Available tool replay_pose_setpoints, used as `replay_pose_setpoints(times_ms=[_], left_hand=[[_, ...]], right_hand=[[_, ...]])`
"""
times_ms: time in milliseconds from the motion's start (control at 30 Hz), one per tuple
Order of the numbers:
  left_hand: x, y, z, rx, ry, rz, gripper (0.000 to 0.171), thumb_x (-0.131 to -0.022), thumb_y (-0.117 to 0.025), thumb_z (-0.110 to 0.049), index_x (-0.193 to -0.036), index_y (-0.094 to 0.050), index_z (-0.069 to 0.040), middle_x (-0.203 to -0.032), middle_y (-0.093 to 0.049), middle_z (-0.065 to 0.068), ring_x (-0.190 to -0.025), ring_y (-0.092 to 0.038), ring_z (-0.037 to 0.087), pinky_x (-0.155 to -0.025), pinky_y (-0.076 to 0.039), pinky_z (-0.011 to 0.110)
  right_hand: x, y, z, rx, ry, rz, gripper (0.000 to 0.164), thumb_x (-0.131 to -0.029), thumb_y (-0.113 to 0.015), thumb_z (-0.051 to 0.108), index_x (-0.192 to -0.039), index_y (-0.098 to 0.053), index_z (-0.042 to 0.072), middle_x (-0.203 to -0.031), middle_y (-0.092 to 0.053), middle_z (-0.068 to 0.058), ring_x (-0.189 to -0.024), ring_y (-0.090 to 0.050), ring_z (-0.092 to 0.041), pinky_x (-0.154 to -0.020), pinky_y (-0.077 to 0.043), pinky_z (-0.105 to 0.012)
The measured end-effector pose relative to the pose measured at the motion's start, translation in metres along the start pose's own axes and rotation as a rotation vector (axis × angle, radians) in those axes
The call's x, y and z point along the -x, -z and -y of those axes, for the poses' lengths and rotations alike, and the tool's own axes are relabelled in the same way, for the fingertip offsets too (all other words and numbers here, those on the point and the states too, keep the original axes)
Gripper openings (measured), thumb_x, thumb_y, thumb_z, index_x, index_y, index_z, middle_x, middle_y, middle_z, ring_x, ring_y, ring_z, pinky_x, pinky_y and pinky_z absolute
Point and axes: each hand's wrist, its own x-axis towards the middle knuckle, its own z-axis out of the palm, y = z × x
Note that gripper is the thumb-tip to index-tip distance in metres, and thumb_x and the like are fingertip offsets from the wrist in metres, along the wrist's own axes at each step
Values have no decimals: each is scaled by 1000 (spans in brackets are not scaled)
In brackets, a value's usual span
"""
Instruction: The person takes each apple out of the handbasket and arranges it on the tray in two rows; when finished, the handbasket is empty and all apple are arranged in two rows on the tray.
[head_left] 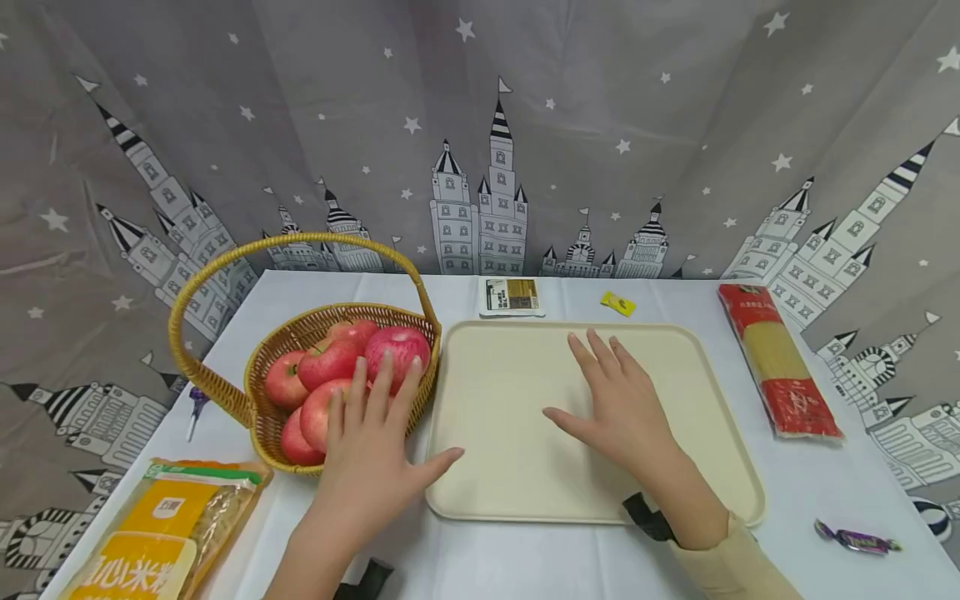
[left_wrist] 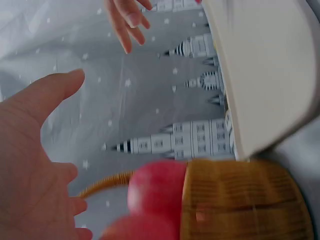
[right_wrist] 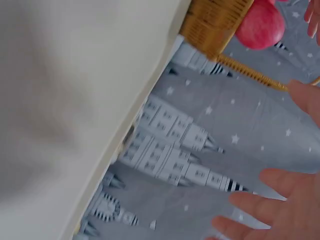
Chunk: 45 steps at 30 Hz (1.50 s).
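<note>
My left hand (head_left: 375, 462) is spread with straight fingers in front of the wicker basket (head_left: 262, 433), overlapping its near right side in the head view. Several red apples (head_left: 330, 360) fill that basket, and its tall handle arches up at the left. In the left wrist view, the left hand (left_wrist: 35, 150) holds nothing, and a gap shows between it and the apples (left_wrist: 155, 195). Above the cream tray (head_left: 495, 467) hovers my right hand (head_left: 622, 408), fingers apart and holding nothing. The right wrist view shows the right hand's fingers (right_wrist: 270, 205) loosely extended, away from the tray (right_wrist: 100, 90).
Behind the tray lie a small white packet (head_left: 512, 297) and a yellow wrapped candy (head_left: 618, 303). A red noodle pack (head_left: 780, 362) and a purple wrapped candy (head_left: 857, 540) are at the right. Far left are a yellow bag (head_left: 150, 533) and a purple lollipop (head_left: 197, 404).
</note>
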Motion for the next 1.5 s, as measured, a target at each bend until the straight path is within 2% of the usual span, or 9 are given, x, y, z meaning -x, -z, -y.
replay_pose_setpoints(times_ms=[200, 300, 633, 833, 1033, 1133, 1267, 1367, 1500], left_hand=[[12, 8, 24, 35, 66, -124, 111, -74, -76, -56, -156, -13, -16, -159, -3, 18, -144, 4, 39, -114, 2, 64], [19, 10, 39, 65, 129, -161, 113, -73, -78, -53, -156, -12, -13, -159, -2, 22, -143, 2, 42, -112, 0, 66], [41, 6, 82, 204, 392, -111, 115, -76, -78, -45, -155, -4, -7, -157, 7, 25, -141, 5, 48, -104, -8, 77], [49, -1, 95, 422, 466, -165, 112, -76, -81, -27, -155, -4, -6, -158, 13, 18, -142, 4, 44, -109, -10, 71], [51, -4, 97, 629, 584, -164, 111, -78, -81, -19, -155, -2, -10, -157, 15, 11, -140, -11, 44, -105, -30, 62], [51, -6, 99, 668, 620, -130, 105, -81, -79, -18, -154, -4, -4, -156, 16, 14, -137, -18, 46, -103, -41, 33], [52, -9, 102, 680, 644, -118, 98, -83, -78, -19, -152, -12, 2, -157, 10, 20, -139, -13, 46, -114, -27, 32], [52, -11, 103, 667, 654, -124, 97, -82, -79, -21, -151, -16, 4, -156, 5, 24, -142, -6, 44, -117, -11, 55], [52, -14, 103, 689, 667, -134, 98, -82, -79, -23, -152, -15, 1, -156, 4, 23, -142, -8, 43, -117, -12, 53]], right_hand=[[-25, -5, 24, -224, 92, 36, 83, -84, -69, 50, -150, -36, 12, -151, -36, -12, -135, -34, -34, -112, -32, -51], [-41, -15, 39, -278, 155, 58, 79, -85, -69, 47, -148, -38, 10, -149, -39, -9, -133, -38, -31, -112, -33, -46], [-84, -45, 91, -314, 303, 137, 71, -91, -63, 46, -149, -38, 13, -144, -44, -7, -130, -42, -25, -109, -39, -40], [-100, -53, 113, -342, 277, 179, 72, -93, -58, 50, -149, -35, 10, -142, -46, -6, -130, -42, -21, -108, -40, -35], [-112, -60, 124, -459, 227, 218, 74, -90, -62, 50, -149, -36, 14, -134, -52, -4, -120, -50, -17, -98, -49, -35], [-116, -62, 129, -485, 197, 251, 76, -88, -64, 52, -148, -38, 14, -134, -52, -5, -118, -52, -18, -95, -51, -35], [-120, -63, 137, -520, 151, 284, 75, -85, -67, 50, -144, -42, 11, -131, -52, -5, -111, -55, -17, -88, -54, -31], [-121, -63, 138, -539, 135, 272, 73, -82, -71, 46, -141, -46, 11, -129, -52, -4, -107, -55, -16, -85, -55, -28], [-120, -58, 133, -550, 123, 230, 74, -80, -74, 45, -141, -46, 13, -129, -51, -4, -107, -56, -16, -83, -56, -28]])
